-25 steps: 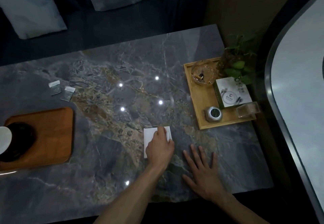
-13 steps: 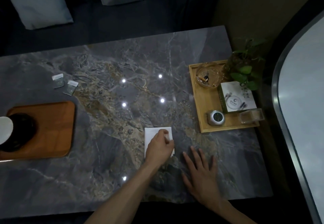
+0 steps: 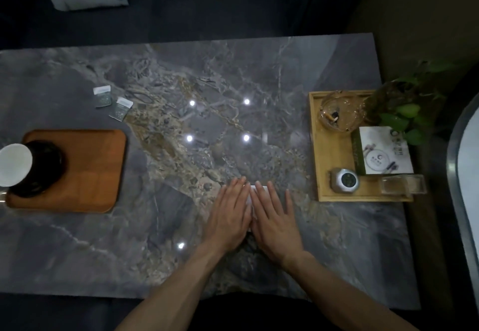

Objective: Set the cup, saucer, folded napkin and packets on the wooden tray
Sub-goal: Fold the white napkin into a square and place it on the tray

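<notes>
I'm watching both palms lying flat on the marble table point(image 3: 259, 71), side by side: the left hand point(image 3: 229, 216) and the right hand point(image 3: 274, 220) are spread open, fingers extended, gripping nothing, pressing down on the white napkin point(image 3: 251, 196), of which only a thin sliver is showing between them. I'm reading this as the folding step, the crease being flattened near the table's front edge. The wooden tray point(image 3: 85, 172) is sitting well apart to the left, and it's already carrying the dark saucer point(image 3: 41, 170) with the white cup point(image 3: 14, 164) at its far left end, partly cut off by the frame. The 2 packets point(image 3: 112, 102) are lying on the bare marble just beyond the tray's far right corner, not yet on it. Next, I'm judging, the napkin is needing a pinch at 1 edge and a carry leftward onto the tray's open right half, then the packets. The path across is looking clear; 5 bright ceiling reflections are dotting the stone. Off to the right a lighter bamboo tray point(image 3: 329, 149) is holding an ashtray point(image 3: 339, 113), a printed box point(image 3: 383, 152) and a small round clock point(image 3: 346, 180), with a leafy plant point(image 3: 407, 113) behind it, all out of the way.
</notes>
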